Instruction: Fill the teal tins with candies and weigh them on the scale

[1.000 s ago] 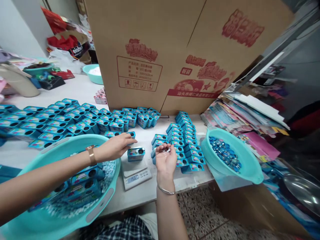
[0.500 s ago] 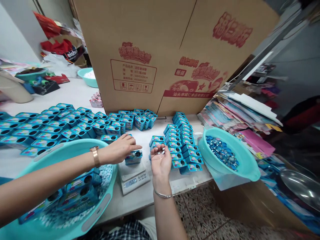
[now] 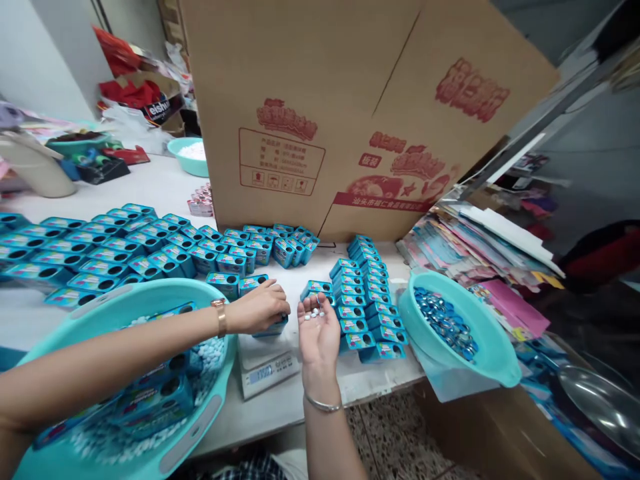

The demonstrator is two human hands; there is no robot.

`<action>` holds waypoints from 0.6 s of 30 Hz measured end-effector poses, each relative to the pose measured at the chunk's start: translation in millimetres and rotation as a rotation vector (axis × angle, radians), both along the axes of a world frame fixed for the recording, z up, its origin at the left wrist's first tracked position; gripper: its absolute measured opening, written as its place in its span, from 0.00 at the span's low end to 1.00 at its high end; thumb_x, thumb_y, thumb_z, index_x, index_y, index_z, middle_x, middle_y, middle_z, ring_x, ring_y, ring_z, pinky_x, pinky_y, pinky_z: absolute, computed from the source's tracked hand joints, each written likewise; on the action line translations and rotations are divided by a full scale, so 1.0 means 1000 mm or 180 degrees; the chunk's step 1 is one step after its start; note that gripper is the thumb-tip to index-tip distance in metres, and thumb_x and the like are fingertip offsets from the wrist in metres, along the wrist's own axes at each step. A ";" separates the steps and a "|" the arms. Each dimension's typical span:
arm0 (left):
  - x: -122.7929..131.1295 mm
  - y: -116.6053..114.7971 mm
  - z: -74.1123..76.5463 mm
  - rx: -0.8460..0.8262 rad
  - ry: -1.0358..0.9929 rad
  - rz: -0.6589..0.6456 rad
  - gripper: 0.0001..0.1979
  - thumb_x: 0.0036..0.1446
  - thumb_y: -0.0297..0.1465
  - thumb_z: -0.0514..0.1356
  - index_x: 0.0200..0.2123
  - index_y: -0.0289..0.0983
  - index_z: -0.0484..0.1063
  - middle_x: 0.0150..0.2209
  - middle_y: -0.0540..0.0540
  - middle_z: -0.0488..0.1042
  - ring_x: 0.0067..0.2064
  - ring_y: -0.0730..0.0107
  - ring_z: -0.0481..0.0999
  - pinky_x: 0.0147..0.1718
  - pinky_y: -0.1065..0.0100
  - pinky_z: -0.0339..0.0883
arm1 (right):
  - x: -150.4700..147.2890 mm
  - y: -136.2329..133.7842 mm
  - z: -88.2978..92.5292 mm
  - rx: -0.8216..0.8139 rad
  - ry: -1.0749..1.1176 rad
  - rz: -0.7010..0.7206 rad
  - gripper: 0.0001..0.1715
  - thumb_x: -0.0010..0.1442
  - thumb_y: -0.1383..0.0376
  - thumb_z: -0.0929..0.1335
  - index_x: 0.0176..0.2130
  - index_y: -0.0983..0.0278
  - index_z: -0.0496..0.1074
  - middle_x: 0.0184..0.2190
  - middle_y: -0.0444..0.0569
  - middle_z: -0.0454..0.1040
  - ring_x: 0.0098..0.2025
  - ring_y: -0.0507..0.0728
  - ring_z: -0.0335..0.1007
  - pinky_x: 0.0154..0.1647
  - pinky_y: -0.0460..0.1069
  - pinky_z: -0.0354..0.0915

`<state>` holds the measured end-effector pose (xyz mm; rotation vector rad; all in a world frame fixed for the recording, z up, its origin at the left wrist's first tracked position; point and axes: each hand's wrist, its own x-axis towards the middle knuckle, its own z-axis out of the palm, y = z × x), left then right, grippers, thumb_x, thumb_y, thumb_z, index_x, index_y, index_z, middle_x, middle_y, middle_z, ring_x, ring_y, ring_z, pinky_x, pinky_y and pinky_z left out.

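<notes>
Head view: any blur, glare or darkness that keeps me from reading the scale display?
Head view: the scale display is smeared, not safely readable; head view: the carton has blurred fine lettering; head view: bright streaks glare off the shiny pan, and the far right is dark.

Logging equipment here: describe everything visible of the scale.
The scale is white and flat, apparently plastic, with a greyish display on its front; the digits are too blurred to read. It sits askew on the table, beside the basin. A blue box rests on it, with the left hand over the box.
</notes>
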<state>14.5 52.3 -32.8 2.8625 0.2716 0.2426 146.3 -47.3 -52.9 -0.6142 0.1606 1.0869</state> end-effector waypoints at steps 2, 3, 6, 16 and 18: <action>0.000 -0.002 -0.001 -0.0172 -0.0089 0.0097 0.03 0.55 0.28 0.58 0.32 0.40 0.72 0.31 0.48 0.72 0.40 0.65 0.67 0.48 0.61 0.53 | -0.001 -0.001 0.000 0.0040 -0.0021 0.0092 0.03 0.55 0.67 0.65 0.33 0.61 0.68 0.29 0.42 0.74 0.34 0.49 0.72 0.45 0.50 0.68; -0.001 -0.003 -0.001 -0.0290 -0.0143 0.0181 0.03 0.54 0.29 0.58 0.32 0.39 0.72 0.32 0.48 0.71 0.40 0.65 0.67 0.46 0.63 0.55 | -0.001 -0.001 0.000 0.0058 -0.0059 0.0131 0.04 0.55 0.67 0.65 0.34 0.61 0.68 0.30 0.42 0.75 0.36 0.49 0.73 0.47 0.51 0.67; -0.003 -0.008 0.003 -0.0623 -0.0388 0.0557 0.05 0.56 0.30 0.56 0.35 0.39 0.71 0.35 0.47 0.71 0.40 0.66 0.68 0.40 0.67 0.59 | -0.005 0.001 -0.002 0.0137 -0.0182 0.0211 0.05 0.55 0.68 0.64 0.35 0.61 0.68 0.34 0.44 0.76 0.41 0.51 0.73 0.53 0.54 0.64; 0.008 -0.026 0.011 -0.0866 -0.0699 0.0738 0.08 0.55 0.31 0.57 0.40 0.39 0.69 0.40 0.47 0.72 0.42 0.66 0.71 0.39 0.68 0.63 | -0.031 0.016 0.001 -0.0137 -0.0515 0.0195 0.06 0.55 0.65 0.63 0.33 0.62 0.70 0.33 0.46 0.78 0.40 0.52 0.74 0.52 0.53 0.65; 0.010 -0.027 0.008 -0.0874 -0.0663 0.0777 0.07 0.55 0.29 0.56 0.38 0.39 0.70 0.40 0.47 0.73 0.41 0.66 0.71 0.38 0.68 0.63 | -0.033 0.017 0.000 -0.0113 -0.0628 0.0212 0.05 0.55 0.64 0.64 0.32 0.62 0.69 0.33 0.46 0.78 0.41 0.53 0.74 0.53 0.53 0.64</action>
